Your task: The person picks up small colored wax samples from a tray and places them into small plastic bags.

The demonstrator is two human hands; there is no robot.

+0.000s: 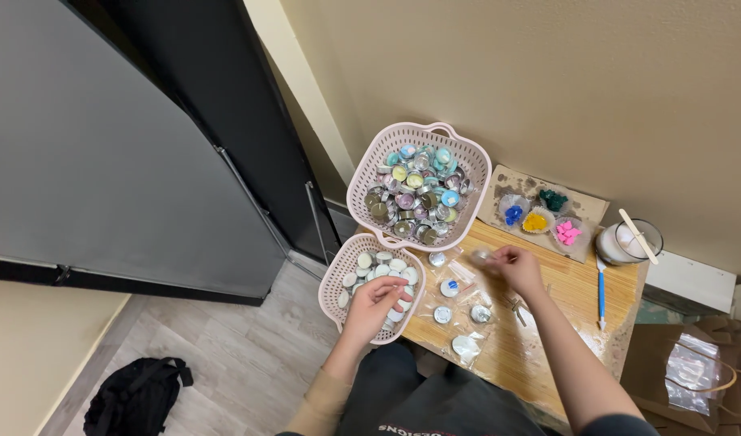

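Pink plastic basket (336, 284) at centre frame holds white tealights; the left hand (374, 303) pinches one there. Right hand (514, 266) grips a small clear bag (482, 257) over the wooden bench (576, 299). A few bagged tealights (450, 288) lie between them, so most look unbagged.

One head view, looking steeply down.
You see the wooden table (580, 300) from close above, perhaps angled slightly leftward.

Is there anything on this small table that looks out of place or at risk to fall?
Yes. The smaller pink basket of white tealights sticks out past the table edge, over the floor, where the left hand reaches in. A white powdery smear lies near the blue tool.
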